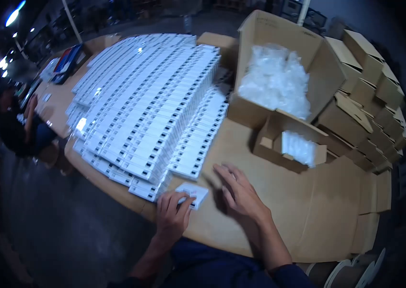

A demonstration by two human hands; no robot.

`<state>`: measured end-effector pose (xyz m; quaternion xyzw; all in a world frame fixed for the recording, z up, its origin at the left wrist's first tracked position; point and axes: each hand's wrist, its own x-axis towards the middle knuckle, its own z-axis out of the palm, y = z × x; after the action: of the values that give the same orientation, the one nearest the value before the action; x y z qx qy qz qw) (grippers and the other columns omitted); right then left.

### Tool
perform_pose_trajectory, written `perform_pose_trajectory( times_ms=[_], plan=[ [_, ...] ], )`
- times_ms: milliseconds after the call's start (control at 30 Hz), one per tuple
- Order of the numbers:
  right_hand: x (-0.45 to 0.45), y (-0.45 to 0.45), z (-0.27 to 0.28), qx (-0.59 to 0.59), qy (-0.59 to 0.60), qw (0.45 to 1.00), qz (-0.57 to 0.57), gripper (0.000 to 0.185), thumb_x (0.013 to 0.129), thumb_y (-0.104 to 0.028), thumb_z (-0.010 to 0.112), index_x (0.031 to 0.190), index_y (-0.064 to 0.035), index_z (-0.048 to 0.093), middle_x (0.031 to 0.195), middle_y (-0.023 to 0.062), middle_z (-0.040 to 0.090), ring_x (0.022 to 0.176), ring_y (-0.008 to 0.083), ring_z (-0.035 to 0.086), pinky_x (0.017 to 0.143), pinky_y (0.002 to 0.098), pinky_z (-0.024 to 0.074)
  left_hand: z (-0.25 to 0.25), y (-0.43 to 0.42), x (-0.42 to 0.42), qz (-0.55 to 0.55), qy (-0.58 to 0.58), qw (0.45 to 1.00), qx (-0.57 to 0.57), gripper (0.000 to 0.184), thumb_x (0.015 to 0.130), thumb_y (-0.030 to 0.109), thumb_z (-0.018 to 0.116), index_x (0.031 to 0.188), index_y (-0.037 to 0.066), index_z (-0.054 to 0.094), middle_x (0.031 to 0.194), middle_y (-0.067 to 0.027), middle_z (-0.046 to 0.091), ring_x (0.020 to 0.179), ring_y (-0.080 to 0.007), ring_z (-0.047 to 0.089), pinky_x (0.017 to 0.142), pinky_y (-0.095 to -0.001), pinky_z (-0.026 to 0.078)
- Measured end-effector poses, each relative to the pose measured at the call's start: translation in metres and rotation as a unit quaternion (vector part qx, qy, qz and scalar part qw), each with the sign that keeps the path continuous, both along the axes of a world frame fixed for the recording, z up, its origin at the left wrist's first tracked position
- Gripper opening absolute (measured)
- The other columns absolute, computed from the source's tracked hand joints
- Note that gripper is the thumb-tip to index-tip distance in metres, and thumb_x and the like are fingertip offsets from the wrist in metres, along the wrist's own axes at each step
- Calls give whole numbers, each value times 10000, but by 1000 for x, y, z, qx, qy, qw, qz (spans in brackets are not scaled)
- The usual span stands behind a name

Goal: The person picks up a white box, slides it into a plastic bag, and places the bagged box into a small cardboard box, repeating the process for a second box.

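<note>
The print (192, 193) on the white box (200, 191) is too blurred to read.

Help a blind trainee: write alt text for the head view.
A left hand touches a small white package on a brown table, right hand open nearby; beyond are stacked white packages and a carton of translucent plastic.

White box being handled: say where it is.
Head view, below centre: the white box is partly under the left hand, at the near end of the white stack, left of the right hand.
</note>
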<state>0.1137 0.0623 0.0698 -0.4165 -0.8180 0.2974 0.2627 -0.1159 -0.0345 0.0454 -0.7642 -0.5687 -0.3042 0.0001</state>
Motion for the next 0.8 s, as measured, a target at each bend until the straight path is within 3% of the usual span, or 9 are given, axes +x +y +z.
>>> perform_pose_trajectory(
  times_ms=[133,167,267,400,433,600,667,733,800],
  plan=[
    [58,-5,41,-290,31,956,27,645,1027,-151,573,1616,-207,315,1164,199,672,932,314,669,925,392,526,14,7,27,-68,-46,997,11,516,679,0,814,1170,127,722,1158,-59,586,1197,-320,556,1075,-579,416],
    [73,-4,33,-253,59,963,74,651,1058,-236,571,1632,-179,270,1000,136,698,757,220,656,830,343,545,23,16,41,-76,-75,994,23,435,683,-59,779,1084,107,748,1160,-73,588,1175,-332,575,1062,-557,446],
    [90,1,31,-294,194,933,78,654,1072,-267,556,1637,-144,251,1064,92,676,851,164,648,816,302,535,33,52,81,-131,-169,976,52,477,653,-89,792,1080,119,754,1163,-79,584,1165,-334,581,999,-506,504],
    [96,17,33,-329,483,806,-90,438,1082,-157,510,1497,-30,453,1154,92,626,1014,149,635,852,297,555,76,100,118,-218,-195,954,65,492,643,-77,820,1089,122,760,1173,-85,588,1140,-310,593,950,-432,533],
    [92,22,46,-323,574,748,-82,307,1084,-127,490,1350,10,553,1159,122,628,1054,178,660,902,325,583,86,111,124,-246,-170,952,65,464,714,-17,821,1155,101,736,1227,-110,592,1176,-327,592,976,-434,534],
    [123,68,72,-237,582,775,-73,257,1096,-145,450,1199,48,585,1201,174,594,1030,269,686,784,472,678,141,214,137,-363,-205,905,-80,520,706,42,851,1201,61,691,1266,-154,606,1179,-321,609,994,-418,523],
    [135,97,78,-195,593,774,-100,260,1100,-148,435,1175,50,586,1208,169,578,1028,266,685,748,479,685,141,276,142,-365,-151,918,-25,580,719,51,840,1273,78,667,1287,-139,640,1156,-294,647,1002,-419,522],
    [142,128,83,-121,603,776,-138,197,1082,-112,483,1154,36,591,1132,138,592,915,216,700,762,422,686,140,322,138,-360,-99,920,-123,521,783,47,770,1290,60,652,1249,-148,673,1124,-292,663,991,-426,524],
    [149,152,91,-75,563,804,-176,149,1040,-86,579,1138,23,603,1055,108,625,871,171,697,727,347,672,138,365,150,-262,-98,956,-87,403,846,37,686,1249,30,676,1198,-184,702,1091,-326,673,967,-414,527]
  ],
)
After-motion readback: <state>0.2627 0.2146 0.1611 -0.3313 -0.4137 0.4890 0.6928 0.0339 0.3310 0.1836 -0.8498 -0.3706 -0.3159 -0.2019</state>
